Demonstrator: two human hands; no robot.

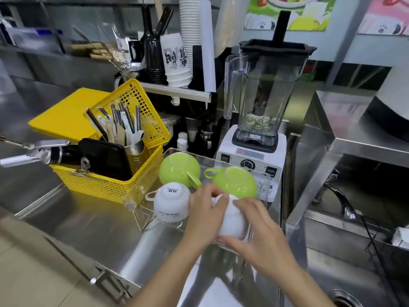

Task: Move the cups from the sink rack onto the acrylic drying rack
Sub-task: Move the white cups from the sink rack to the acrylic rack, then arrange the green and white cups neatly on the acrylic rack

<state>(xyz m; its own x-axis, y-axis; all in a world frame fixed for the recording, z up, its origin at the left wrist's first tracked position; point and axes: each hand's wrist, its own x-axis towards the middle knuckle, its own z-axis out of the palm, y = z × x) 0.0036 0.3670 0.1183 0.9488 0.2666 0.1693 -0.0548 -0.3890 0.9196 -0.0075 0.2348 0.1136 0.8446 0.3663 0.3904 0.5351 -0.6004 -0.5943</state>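
The clear acrylic drying rack stands on the steel counter. Upside down on it sit two green cups, one at the back left and one at the back right, and a white cup at the front left. A second white cup is upside down at the rack's front right, held between both hands. My left hand grips its left side and my right hand wraps its right and lower side. The sink rack is a dark wire frame at the far right.
A yellow basket with utensils and a black tray stands left of the rack. A blender stands just behind it. The sink basin and tap are to the right. Stacked paper cups are on the back shelf.
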